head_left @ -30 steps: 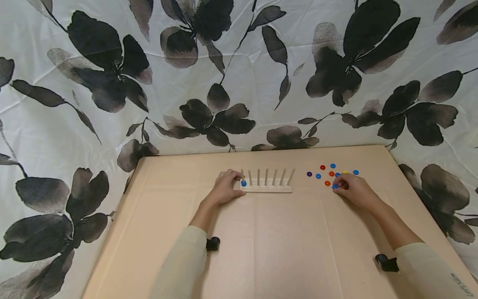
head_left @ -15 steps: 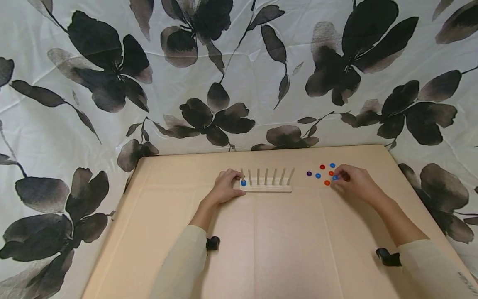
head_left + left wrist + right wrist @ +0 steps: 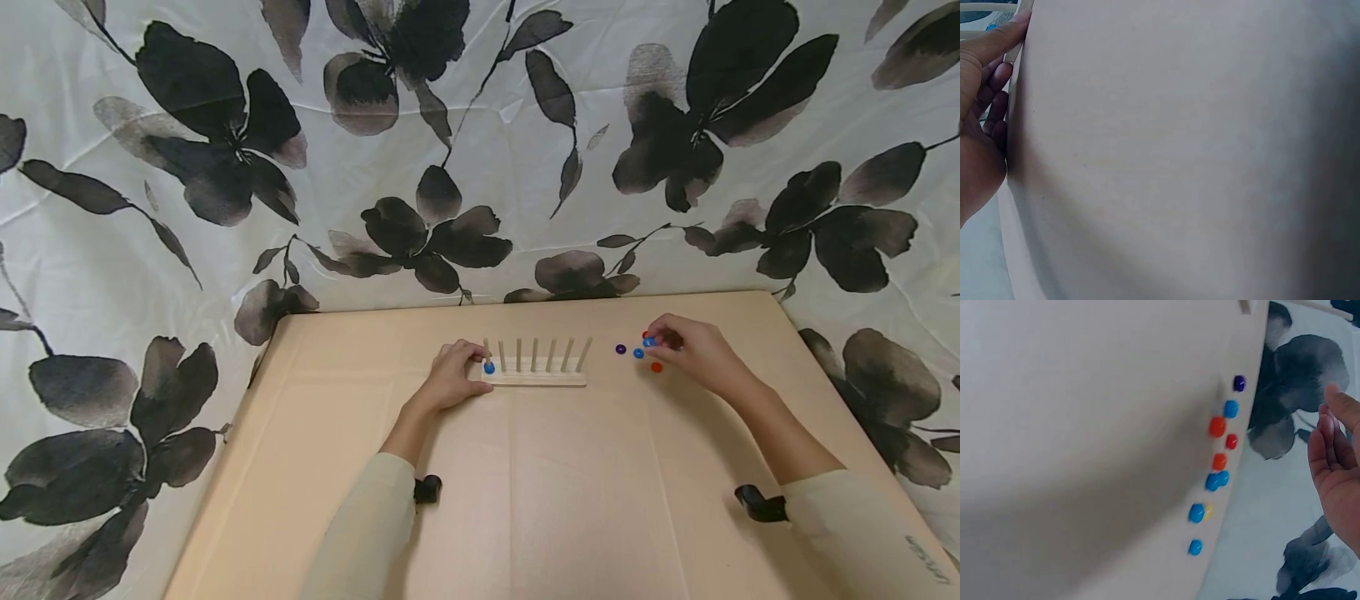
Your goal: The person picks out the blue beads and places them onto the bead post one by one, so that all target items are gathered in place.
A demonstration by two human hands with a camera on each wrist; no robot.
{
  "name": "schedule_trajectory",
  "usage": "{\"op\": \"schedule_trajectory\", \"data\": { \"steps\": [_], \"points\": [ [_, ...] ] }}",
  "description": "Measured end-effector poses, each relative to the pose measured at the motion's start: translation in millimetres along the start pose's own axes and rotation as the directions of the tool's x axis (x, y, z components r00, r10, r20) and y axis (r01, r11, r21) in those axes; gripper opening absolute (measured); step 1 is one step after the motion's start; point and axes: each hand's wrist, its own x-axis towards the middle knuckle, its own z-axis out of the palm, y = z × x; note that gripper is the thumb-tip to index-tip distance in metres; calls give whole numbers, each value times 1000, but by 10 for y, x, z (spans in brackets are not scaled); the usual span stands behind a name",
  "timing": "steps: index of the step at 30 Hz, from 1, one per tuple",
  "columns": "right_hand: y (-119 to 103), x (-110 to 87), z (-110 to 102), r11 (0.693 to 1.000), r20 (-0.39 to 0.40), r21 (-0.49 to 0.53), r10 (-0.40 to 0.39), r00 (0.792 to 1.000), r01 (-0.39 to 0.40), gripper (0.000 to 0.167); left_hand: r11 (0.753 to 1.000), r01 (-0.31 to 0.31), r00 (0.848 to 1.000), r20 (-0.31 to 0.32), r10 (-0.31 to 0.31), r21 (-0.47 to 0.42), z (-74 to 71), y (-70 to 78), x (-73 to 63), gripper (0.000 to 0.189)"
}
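My left hand [image 3: 452, 373] grips the left end of a wooden peg rack [image 3: 536, 379], thumb at its front edge and fingers behind. The rack has a row of upright pegs, and a blue bead [image 3: 489, 367] sits low on the leftmost one. In the left wrist view the thumb [image 3: 1004, 39] lies along the rack's edge. My right hand [image 3: 693, 350] pinches another blue bead [image 3: 649, 342] between thumb and forefinger, over the loose beads. In the right wrist view the hand [image 3: 1338, 462] is raised above the table, its fingers hiding the held bead.
Loose beads lie right of the rack: a purple one [image 3: 620, 349], a blue one [image 3: 638, 353], an orange one [image 3: 657, 367], and others under the hand. The right wrist view shows a yellow bead [image 3: 1209, 511] among them. Floral cloth [image 3: 450, 125] hangs behind the table [image 3: 585, 500].
My right hand has moved left and slightly away from me across the loose beads, carrying the pinched blue bead. The left hand and the rack have stayed put.
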Motion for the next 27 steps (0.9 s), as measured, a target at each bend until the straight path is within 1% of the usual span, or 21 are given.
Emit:
{"op": "schedule_trajectory", "data": {
  "steps": [6,10,14,20,27],
  "points": [
    [-195,121,-23,999,10,42,2,1000,-2,20,1000,5,1000,3,-5,3,7,1,13,55],
    [-339,237,-17,998,2,62,-11,1000,11,18,1000,13,1000,-2,-13,-3,3,4,21,55],
    [-490,361,7,996,-8,83,-44,999,44,17,1000,25,1000,-2,-25,-7,1,3,31,55],
    [-714,521,81,989,2,117,-94,996,93,16,1000,27,1000,-3,-27,-2,7,-4,46,55],
    [-945,710,214,979,38,129,-161,986,155,17,1000,24,1000,-5,-24,1,18,5,61,54]
  ]
}}
